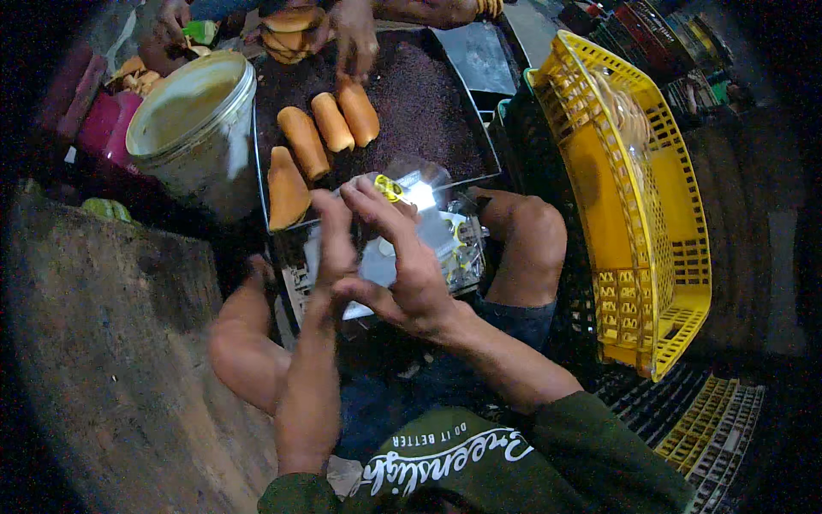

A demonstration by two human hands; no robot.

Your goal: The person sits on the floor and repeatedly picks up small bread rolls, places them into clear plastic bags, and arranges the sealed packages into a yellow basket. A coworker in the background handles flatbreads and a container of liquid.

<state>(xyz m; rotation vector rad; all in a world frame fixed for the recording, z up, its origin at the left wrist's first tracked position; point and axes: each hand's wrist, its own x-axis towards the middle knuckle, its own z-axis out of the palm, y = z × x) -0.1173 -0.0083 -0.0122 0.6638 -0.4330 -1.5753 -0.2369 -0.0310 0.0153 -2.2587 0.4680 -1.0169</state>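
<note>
My right hand (407, 278) is raised over my lap, its thumb and fingers spread in a C shape. Close against it stands my left hand (336, 248), turned edge-on and slightly blurred, so its grip is hard to read. The right fingertips and thumb come near or touch the left hand. Just behind the right fingers is clear plastic packaging with a yellow label (390, 188); whether a finger holds it is unclear. Below the hands lie more clear plastic bags (462, 257) with yellow-and-white print.
Several orange, peeled-looking long pieces of fruit or squash (301, 141) lie on a dark tray (411, 86). A co-worker's hand (353, 38) reaches over its far side. A whitish bucket (197, 128) stands left; a yellow plastic crate (638, 206) stands right, beyond my knee.
</note>
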